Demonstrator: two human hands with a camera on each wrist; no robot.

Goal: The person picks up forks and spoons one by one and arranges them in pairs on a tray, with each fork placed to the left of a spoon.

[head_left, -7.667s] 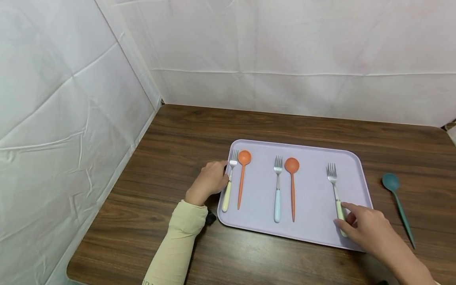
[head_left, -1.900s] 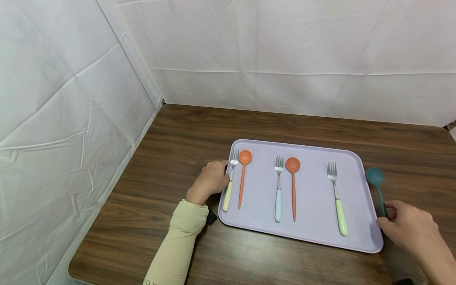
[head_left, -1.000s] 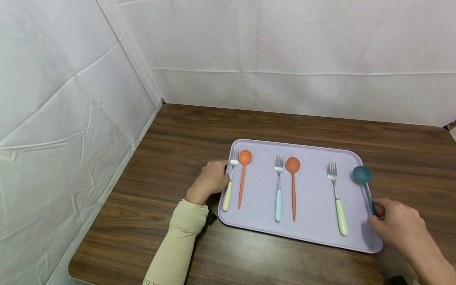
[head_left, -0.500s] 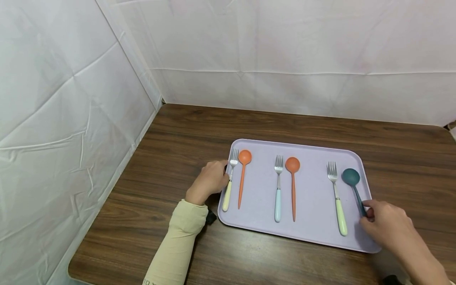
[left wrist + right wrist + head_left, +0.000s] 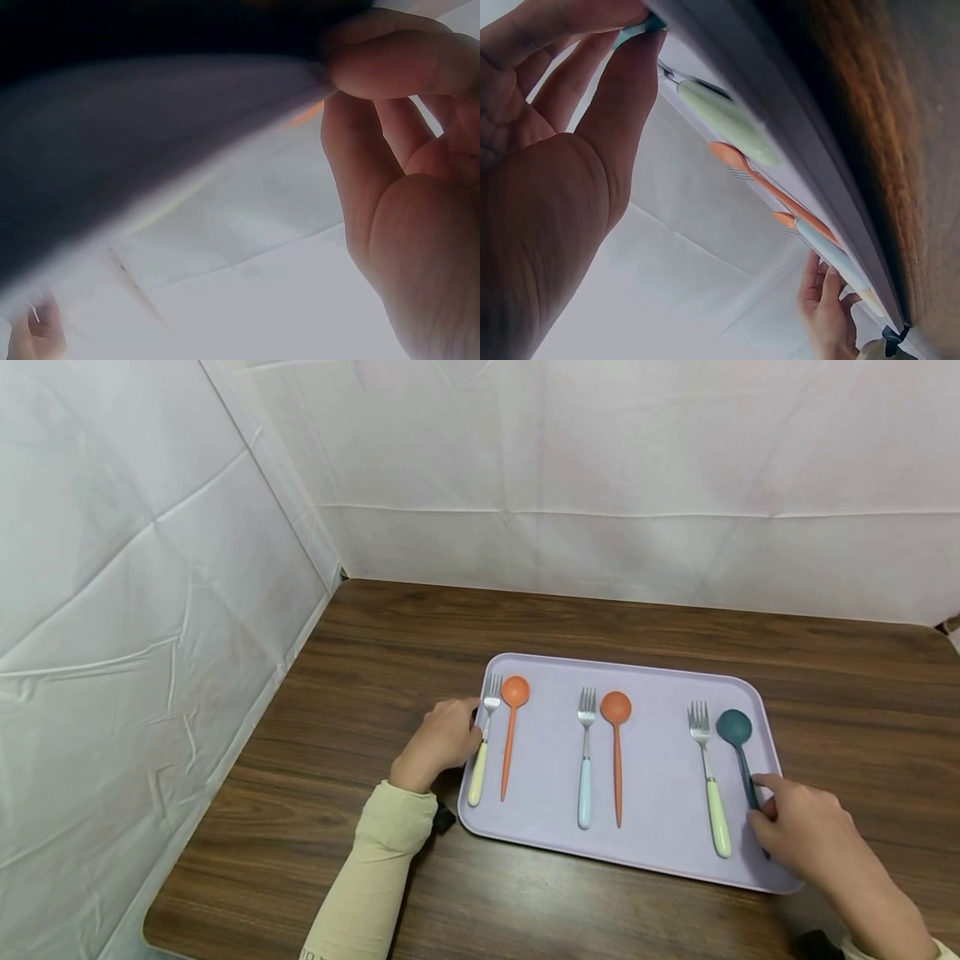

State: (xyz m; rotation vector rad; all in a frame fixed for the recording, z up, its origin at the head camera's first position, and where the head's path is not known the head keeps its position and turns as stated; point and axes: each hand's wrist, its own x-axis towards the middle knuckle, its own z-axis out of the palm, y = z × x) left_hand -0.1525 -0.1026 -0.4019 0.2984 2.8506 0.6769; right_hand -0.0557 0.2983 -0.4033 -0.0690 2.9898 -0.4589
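Observation:
My right hand (image 5: 806,827) pinches the handle of a dark teal spoon (image 5: 734,727) between thumb and fingers, at the right end of a pale lilac tray (image 5: 551,752). Its bowl points to the tray's far side; the fingers hide part of the handle. Just left of it lies a fork with a light green handle (image 5: 717,818). My left hand (image 5: 438,739) grips the tray's left rim, and the left wrist view shows thumb and fingers (image 5: 390,64) meeting on that edge. Closest to this hand is a fork with a yellow handle (image 5: 477,772).
Also on the tray are an orange spoon (image 5: 515,692) beside the yellow fork, and a blue-handled fork (image 5: 585,793) next to a second orange spoon (image 5: 617,707) in the middle. The dark wooden table (image 5: 360,643) meets white cloth walls (image 5: 600,460) behind and at left.
The right hand has left the green-handled fork, taken the teal spoon from the table and brought it left onto the tray beside that fork. The left hand stays at the rim.

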